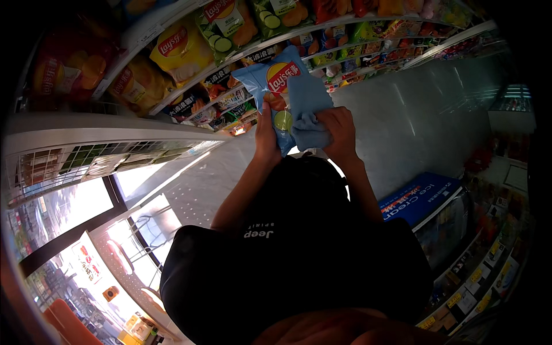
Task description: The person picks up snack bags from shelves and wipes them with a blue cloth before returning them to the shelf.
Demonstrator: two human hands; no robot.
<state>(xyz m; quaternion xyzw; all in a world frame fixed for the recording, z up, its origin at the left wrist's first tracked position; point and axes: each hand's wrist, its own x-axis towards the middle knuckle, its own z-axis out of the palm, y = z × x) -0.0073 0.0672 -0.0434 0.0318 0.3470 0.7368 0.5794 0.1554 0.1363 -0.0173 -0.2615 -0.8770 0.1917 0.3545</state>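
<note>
A light blue chip bag (pixel 260 81) with a red and yellow round emblem is held up in front of my body, tilted. My left hand (pixel 267 137) grips its lower left side, thumb on the front face. A blue-grey cloth (pixel 307 95) lies against the right part of the bag and covers some of its front. My right hand (pixel 340 131) is closed on the bunched lower part of this cloth, pressing it to the bag. The fingers of the left hand behind the bag are hidden.
Beyond the bag, shelves (pixel 230 57) carry several rows of snack bags, among them a yellow bag (pixel 183 47) and a green bag (pixel 225 29). At left stands a white wire rack (pixel 86 161) near bright glass. A blue-fronted chest (pixel 422 198) is at right, above the grey floor (pixel 397 115).
</note>
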